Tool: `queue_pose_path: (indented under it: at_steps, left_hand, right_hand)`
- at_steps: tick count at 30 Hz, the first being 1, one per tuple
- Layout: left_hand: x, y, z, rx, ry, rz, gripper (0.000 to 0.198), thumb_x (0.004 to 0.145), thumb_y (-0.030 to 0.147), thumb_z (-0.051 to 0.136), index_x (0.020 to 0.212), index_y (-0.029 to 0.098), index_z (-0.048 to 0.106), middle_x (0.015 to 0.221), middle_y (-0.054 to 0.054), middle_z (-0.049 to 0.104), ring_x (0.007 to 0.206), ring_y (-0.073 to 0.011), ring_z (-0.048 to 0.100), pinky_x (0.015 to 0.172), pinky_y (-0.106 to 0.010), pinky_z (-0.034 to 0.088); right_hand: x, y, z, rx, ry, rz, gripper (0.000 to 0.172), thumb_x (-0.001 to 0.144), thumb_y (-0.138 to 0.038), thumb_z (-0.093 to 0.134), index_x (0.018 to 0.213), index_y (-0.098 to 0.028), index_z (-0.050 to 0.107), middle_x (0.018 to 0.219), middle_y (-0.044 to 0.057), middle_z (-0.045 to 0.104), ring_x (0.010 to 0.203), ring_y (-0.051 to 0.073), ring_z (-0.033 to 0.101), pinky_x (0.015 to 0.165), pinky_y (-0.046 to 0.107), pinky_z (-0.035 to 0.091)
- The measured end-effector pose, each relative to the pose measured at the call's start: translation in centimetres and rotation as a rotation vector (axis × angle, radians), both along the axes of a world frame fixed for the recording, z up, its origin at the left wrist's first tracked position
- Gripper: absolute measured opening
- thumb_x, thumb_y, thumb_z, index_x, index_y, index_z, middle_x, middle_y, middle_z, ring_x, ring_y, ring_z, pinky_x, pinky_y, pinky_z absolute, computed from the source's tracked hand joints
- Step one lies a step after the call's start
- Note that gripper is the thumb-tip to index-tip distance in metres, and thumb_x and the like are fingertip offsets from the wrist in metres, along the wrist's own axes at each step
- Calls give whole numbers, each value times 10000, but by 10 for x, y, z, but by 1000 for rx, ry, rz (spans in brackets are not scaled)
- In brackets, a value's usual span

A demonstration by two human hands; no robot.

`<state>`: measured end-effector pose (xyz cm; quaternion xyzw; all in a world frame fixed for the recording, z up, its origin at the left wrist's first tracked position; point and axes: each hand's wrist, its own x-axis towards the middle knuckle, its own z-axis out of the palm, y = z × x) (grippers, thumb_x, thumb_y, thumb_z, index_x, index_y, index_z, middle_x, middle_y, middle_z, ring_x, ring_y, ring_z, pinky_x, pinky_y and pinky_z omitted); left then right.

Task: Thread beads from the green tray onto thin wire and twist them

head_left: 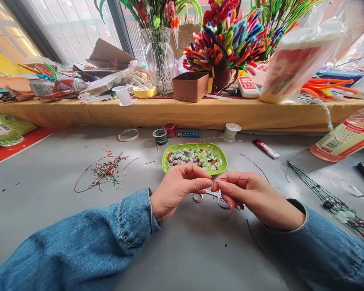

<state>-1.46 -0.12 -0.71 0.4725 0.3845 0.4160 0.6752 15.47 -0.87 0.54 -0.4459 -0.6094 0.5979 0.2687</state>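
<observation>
My left hand [185, 188] pinches a thin dark red cord [235, 179] between thumb and forefinger, over the middle of the table. Close beside it, my right hand [245, 192] is closed on the same cord, and a loop of it lies across the fingers. A reddish end hangs below the right fingers. Just behind both hands is a green dish [164, 161] of mixed small beads [194, 157]. Scissors [214, 194] lie on the table under the hands, their blades mostly hidden.
Cord scraps [107, 171] are heaped at left. Behind the dish stand a green spool [160, 137], a red spool [169, 129] and a white spool [231, 132]. A lighter [265, 148], a bottle [346, 135] and beaded cords [330, 200] lie to the right. A cluttered ledge [109, 115] runs along the back.
</observation>
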Motion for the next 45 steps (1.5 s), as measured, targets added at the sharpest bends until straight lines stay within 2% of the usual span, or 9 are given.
queue_pose_path:
  at_steps: [4, 7, 12, 14, 22, 26, 31, 39, 45]
  left_hand:
    - [-1, 1, 1, 6, -14, 8, 165, 565, 194, 683, 662, 120, 573, 631, 6, 585, 595, -78, 519, 564, -201, 413]
    - [-1, 1, 1, 28, -4, 20, 181, 562, 172, 684, 683, 125, 557, 641, 18, 575, 589, -64, 509, 563, -189, 410]
    - [-1, 2, 1, 130, 65, 40, 190, 560, 180, 686, 667, 132, 537, 648, 11, 575, 611, -77, 512, 566, -193, 406]
    - [-1, 2, 1, 160, 94, 58, 191, 558, 200, 688, 657, 134, 539, 649, 7, 570, 610, -82, 505, 563, -200, 404]
    - [0, 0, -1, 177, 145, 84, 170, 575, 246, 678, 645, 142, 564, 608, 9, 573, 576, -90, 500, 531, -208, 402]
    - [1, 0, 0, 172, 170, 86, 182, 566, 251, 688, 633, 138, 562, 589, 15, 575, 546, -80, 499, 544, -210, 409]
    - [0, -1, -2, 228, 255, 109, 199, 568, 278, 685, 626, 143, 549, 635, 11, 569, 621, -104, 522, 612, -232, 412]
    - [-1, 0, -3, 204, 239, 13, 215, 565, 265, 689, 646, 135, 538, 629, 11, 555, 588, -87, 492, 567, -221, 400]
    - [-1, 1, -4, 131, 224, 2, 196, 581, 255, 678, 644, 125, 545, 589, 9, 568, 548, -80, 496, 544, -217, 405]
  right_hand:
    - [-1, 0, 3, 55, -60, 9, 261, 766, -397, 470, 778, -159, 577, 525, -20, 478, 485, 69, 402, 439, 202, 307]
    - [1, 0, 6, 127, -121, -71, 196, 742, -333, 505, 859, -188, 566, 701, 11, 562, 599, 105, 473, 510, 228, 373]
    - [8, -7, 16, 656, -280, -451, 241, 703, -202, 492, 936, -245, 535, 908, 21, 543, 704, 150, 454, 629, 297, 375]
    - [7, -12, 18, 777, -276, -468, 234, 729, -223, 479, 957, -247, 524, 867, 31, 543, 670, 148, 457, 614, 296, 383]
    - [-8, -11, 7, 588, -329, -127, 193, 774, -277, 469, 914, -221, 590, 694, 0, 618, 551, 110, 539, 574, 247, 436]
    - [-7, -11, 12, 516, -304, -126, 211, 785, -219, 433, 876, -229, 622, 731, -15, 634, 620, 116, 555, 569, 227, 424]
    - [-6, -11, 14, 462, -350, -106, 207, 772, -323, 459, 776, -216, 636, 768, 5, 644, 715, 157, 567, 619, 246, 406]
    - [-2, -5, 8, 312, -254, 17, 249, 797, -347, 426, 803, -190, 619, 587, -16, 570, 556, 91, 517, 545, 201, 394]
    - [-3, -7, 8, 398, -344, 0, 213, 808, -288, 414, 764, -193, 599, 554, -37, 546, 532, 71, 504, 538, 182, 376]
